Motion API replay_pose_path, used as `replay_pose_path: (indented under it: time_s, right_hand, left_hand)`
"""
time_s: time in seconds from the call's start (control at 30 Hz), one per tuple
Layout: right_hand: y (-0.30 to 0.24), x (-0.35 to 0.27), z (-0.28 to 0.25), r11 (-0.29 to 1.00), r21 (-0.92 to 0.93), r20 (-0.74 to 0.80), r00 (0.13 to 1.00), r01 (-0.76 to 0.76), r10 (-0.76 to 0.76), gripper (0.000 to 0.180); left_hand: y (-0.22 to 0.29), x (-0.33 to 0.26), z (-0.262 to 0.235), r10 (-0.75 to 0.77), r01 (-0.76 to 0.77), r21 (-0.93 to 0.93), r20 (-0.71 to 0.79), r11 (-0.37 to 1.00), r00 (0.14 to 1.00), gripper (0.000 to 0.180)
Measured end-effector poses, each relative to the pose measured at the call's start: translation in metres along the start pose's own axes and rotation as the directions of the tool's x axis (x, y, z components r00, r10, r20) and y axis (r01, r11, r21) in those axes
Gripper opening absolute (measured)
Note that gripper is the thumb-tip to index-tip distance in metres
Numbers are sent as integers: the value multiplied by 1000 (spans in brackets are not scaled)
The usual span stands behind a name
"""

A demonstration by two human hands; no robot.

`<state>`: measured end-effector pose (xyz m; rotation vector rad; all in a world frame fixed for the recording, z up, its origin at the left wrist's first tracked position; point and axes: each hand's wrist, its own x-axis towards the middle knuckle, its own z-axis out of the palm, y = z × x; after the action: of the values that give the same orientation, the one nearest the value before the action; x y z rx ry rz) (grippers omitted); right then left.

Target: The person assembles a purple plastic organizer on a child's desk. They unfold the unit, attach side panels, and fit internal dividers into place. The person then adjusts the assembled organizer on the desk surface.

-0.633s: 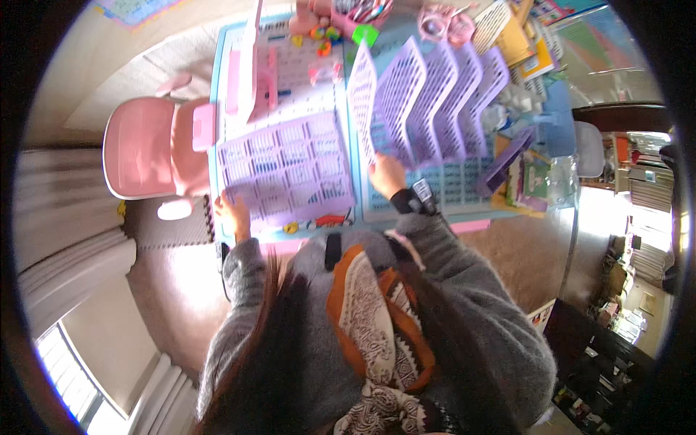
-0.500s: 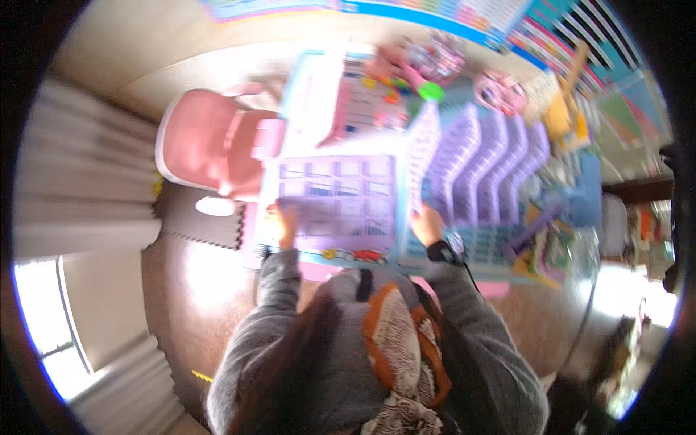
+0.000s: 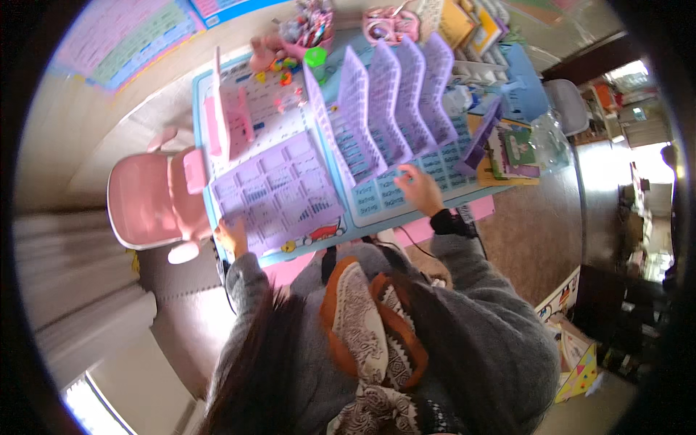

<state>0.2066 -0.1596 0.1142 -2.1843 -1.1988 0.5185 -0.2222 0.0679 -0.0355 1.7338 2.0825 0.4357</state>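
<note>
A flat purple plastic panel (image 3: pixel 279 181) with a grid of rectangular sections lies on the desk to the left. My left hand (image 3: pixel 232 238) grips its near left corner, fingers bent over the edge. To the right, several purple perforated dividers (image 3: pixel 397 101) with stepped edges stand in a row. The leftmost divider (image 3: pixel 330 127) leans at an angle beside the flat panel. Just in front of the row hovers my right hand (image 3: pixel 420 191), its fingers loosely curved and apart, holding nothing.
A pink chair (image 3: pixel 148 199) stands left of the desk. Behind the panel are a pink-edged white board (image 3: pixel 220 116) and small toys (image 3: pixel 284 69). Books (image 3: pixel 516 148), a small purple tray (image 3: pixel 480 138) and clear plastic wrapping (image 3: pixel 552 141) lie at the right.
My view has turned, so the desk now appears tilted and further left. My right hand has come away from the leftmost divider and moved right. My left hand stays at the flat panel's edge.
</note>
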Motion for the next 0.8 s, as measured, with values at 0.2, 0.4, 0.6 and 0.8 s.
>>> replay_pose_path:
  time_s: [0.2,0.4,0.6,0.8]
  right_hand:
    - [-4,-15,-12,938,315,184,979,-147,91,26]
    - [-51,-16,30,861,461,527,847,-215,-71,24]
    - [-66,-4,75,927,371,539,824,-49,-173,31]
    - [-61,-7,110,954,255,311,920,160,-238,42]
  left_hand:
    - [8,-8,-18,101,-88,84,-172,993,980,68]
    - [33,-44,-86,-8,334,-808,378,486,926,37]
    - [31,-84,-133,-73,333,-916,325,222,943,36]
    - [8,-94,-160,-57,289,-946,283,147,957,39]
